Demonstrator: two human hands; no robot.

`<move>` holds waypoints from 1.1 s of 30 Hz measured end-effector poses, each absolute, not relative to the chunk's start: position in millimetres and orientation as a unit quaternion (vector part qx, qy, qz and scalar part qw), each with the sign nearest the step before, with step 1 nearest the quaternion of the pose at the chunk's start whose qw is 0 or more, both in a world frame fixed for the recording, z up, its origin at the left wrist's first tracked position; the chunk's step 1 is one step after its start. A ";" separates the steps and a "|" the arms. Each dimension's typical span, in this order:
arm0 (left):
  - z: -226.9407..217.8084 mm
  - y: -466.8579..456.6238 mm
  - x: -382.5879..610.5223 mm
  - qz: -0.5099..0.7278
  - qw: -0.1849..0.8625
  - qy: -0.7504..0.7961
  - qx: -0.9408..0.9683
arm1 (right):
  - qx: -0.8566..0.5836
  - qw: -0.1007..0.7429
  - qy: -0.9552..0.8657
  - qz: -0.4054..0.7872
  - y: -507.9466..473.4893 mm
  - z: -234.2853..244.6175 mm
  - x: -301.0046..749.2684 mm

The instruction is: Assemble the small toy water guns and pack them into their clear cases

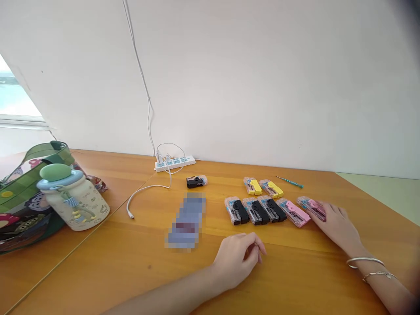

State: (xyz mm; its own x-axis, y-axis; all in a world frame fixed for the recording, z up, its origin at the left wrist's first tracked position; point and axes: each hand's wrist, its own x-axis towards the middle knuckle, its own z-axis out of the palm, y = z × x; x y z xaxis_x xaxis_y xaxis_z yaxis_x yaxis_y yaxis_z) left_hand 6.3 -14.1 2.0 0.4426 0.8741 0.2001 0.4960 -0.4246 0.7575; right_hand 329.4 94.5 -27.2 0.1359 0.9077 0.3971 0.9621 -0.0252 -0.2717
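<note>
I record the left hand (pixel 238 258) in a loose, empty grip on the orange wooden counter (pixel 295 280), and the right hand (pixel 336 225) open, fingers resting on a pink clear-plastic blister pack (pixel 311 208), beside a second pink blister pack (pixel 293 212), three black blister packs (pixel 256 211) and two yellow blister packs (pixel 271 188), all set out in rows.

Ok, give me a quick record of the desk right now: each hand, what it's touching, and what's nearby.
Left hand: curled on the wooden desk, nothing visible in it
Right hand: fingers on a pink packaged item
Beside right hand: a second pink packaged item
Same row: three black packaged items
Behind row: two yellow packaged items, a teal-handled screwdriver
</note>
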 end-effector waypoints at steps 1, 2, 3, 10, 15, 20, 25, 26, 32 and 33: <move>1.5 -14.6 6.3 0.298 0.316 0.429 0.792 | -0.706 0.245 -0.662 -0.058 94.8 -26.1 328.2; 0.9 -15.0 6.4 0.296 0.320 0.423 0.794 | -0.695 0.248 -0.672 -0.058 94.9 -24.8 326.4; 0.1 -15.3 6.5 0.294 0.325 0.417 0.796 | -0.683 0.250 -0.684 -0.055 94.7 -23.7 323.9; -3.6 -12.3 7.1 0.308 0.388 0.434 0.752 | -0.585 0.236 -0.764 -0.132 89.3 -28.8 297.7; -2.1 -12.1 7.2 0.311 0.404 0.423 0.749 | -0.559 0.223 -0.773 -0.202 84.8 -29.6 285.8; -2.6 -11.1 7.4 0.310 0.447 0.419 0.727 | -0.553 0.203 -0.788 -0.179 78.9 -19.8 280.1; -1.3 -11.3 7.3 0.311 0.461 0.427 0.713 | -0.532 0.181 -0.809 -0.174 77.6 -16.8 278.6; -0.9 -11.4 7.2 0.313 0.454 0.428 0.716 | -0.528 0.178 -0.811 -0.176 77.7 -17.2 279.0; -0.9 -11.4 7.6 0.315 0.431 0.423 0.732 | -0.558 0.185 -0.796 -0.146 72.4 -12.9 277.7; -1.2 -11.4 7.6 0.314 0.429 0.423 0.734 | -0.572 0.191 -0.784 -0.145 70.5 -10.2 276.1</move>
State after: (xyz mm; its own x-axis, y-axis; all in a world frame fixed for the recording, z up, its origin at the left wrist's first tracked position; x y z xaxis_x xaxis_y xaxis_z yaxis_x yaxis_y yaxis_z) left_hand 7.6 -11.4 -1.2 0.4451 0.8901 0.0982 0.3516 -0.2746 0.8950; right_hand 276.1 70.5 -10.2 -0.2725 0.8417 0.4661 0.9529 0.3033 0.0094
